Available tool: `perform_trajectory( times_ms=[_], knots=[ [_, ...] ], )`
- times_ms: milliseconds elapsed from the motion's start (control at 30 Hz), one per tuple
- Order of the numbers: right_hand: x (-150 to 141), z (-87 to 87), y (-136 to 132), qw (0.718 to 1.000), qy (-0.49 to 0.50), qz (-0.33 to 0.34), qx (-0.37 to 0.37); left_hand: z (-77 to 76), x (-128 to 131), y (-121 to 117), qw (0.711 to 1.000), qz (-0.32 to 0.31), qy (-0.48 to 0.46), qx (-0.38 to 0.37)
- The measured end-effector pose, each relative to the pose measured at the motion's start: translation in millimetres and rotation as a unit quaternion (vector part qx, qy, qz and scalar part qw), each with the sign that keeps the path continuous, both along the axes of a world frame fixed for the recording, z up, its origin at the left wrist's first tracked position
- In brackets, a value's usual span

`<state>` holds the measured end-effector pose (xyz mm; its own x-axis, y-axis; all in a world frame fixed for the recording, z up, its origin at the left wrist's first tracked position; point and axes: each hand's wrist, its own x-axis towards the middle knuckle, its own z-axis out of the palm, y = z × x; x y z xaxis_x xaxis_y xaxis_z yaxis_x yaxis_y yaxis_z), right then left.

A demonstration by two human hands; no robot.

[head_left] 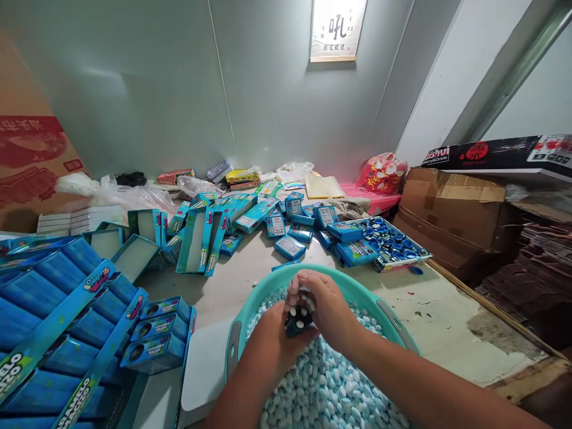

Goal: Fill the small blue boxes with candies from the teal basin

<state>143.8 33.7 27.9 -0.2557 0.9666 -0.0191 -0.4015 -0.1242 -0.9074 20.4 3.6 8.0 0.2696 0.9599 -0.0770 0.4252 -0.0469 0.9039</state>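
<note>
Over a turquoise tub (263, 292) full of pale blue and white candies (330, 381), both my hands are close together. My left hand (277, 325) is closed around a small dark container (295, 326) with white candies showing in it. My right hand (328, 304) curls over the container from the right, its fingers bent around a few pale candies. The container's lower part is hidden by my hands, so its full shape cannot be made out.
Blue printed cartons (49, 292) fill the left side, beside small blue boxes (156, 333). More blue boxes (290, 247) lie scattered behind the tub. A tray (413, 259) holds round blue tins or lids. Brown cardboard boxes (447, 214) stand at the right.
</note>
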Motion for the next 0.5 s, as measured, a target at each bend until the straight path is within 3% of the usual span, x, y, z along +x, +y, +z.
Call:
perform_trajectory(
  times_ms=[300,500],
  knots=[
    [4.5,-1.0,1.9,0.996,-0.071,0.030,0.046,-4.2,1.3,0.7,1.000,0.022,0.016,-0.008],
    [7.0,1.5,0.6,0.997,-0.053,0.040,0.029,-6.2,-0.5,-2.0,1.000,0.008,-0.018,0.002]
  ],
)
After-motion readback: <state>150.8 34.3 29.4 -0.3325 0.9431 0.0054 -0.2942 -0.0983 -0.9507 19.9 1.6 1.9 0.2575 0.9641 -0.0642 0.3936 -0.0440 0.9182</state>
